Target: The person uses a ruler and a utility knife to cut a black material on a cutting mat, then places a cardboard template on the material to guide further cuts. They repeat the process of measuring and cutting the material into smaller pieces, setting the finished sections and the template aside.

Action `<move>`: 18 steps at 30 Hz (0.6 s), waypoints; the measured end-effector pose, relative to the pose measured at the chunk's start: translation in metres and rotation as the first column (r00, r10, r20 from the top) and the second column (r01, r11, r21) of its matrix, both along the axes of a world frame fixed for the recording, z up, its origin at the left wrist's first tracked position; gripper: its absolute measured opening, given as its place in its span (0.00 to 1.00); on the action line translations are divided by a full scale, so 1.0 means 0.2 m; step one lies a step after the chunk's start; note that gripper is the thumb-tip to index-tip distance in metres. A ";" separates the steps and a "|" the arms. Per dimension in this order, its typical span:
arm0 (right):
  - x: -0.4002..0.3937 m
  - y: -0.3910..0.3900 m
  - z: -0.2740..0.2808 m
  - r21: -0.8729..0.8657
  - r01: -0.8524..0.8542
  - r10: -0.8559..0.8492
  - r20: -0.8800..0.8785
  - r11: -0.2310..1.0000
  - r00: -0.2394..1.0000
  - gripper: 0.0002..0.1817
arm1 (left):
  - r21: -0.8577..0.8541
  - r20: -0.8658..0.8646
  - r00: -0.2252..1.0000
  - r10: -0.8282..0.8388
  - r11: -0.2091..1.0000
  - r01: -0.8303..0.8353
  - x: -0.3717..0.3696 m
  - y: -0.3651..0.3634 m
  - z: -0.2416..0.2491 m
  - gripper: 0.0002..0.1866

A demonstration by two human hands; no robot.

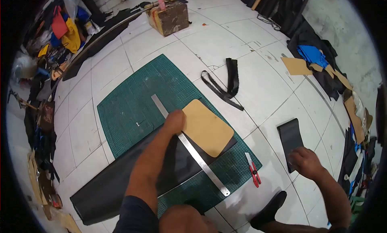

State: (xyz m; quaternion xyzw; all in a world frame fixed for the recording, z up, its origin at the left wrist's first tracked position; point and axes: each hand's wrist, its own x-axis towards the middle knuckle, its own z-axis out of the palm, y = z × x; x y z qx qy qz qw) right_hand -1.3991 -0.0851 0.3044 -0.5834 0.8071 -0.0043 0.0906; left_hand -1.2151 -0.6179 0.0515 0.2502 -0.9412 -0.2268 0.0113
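Note:
A green cutting mat [133, 88] lies on the tiled floor, with a length of black sheet material [117, 180] spread across it. A tan rounded template [207, 128] rests on the black sheet. Along the template's left side runs a steel ruler [197, 158], and my left hand [175, 121] is closed over it, touching the template's edge; its fingertips are hidden. To the right of the mat, my right hand [307, 162] pinches the lower part of a black rectangular piece [290, 134] at the floor. A red utility knife [254, 172] with its blade out lies at the mat's right corner.
Black strips [231, 78] lie on the tiles beyond the mat. Further back stands a worn block [171, 19] with bottles on it. Piles of fabric scraps [66, 31] line the left wall; more scraps and tan card [296, 66] edge the right. My foot [272, 211] is near the knife.

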 end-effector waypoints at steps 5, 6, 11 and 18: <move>-0.04 0.52 0.20 0.036 0.203 -0.203 -0.018 0.979 0.979 0.14 | 0.008 -0.473 0.826 0.305 0.940 -0.342 -0.53 -0.34 0.62 0.19; -0.04 0.61 0.20 0.040 0.274 -0.274 -0.004 0.961 0.962 0.14 | -0.004 -0.666 0.682 0.303 0.912 -0.410 -0.70 -0.32 0.83 0.17; -0.11 0.73 -0.14 -0.148 0.743 -0.624 0.450 0.653 0.639 0.11 | -0.316 -0.590 0.748 -0.303 0.940 0.132 -1.92 0.52 1.35 0.19; 0.00 0.46 -0.72 -0.299 0.634 -0.366 0.613 0.713 0.701 0.10 | -0.239 -0.113 0.605 -0.788 0.612 0.753 -1.77 2.18 0.39 0.23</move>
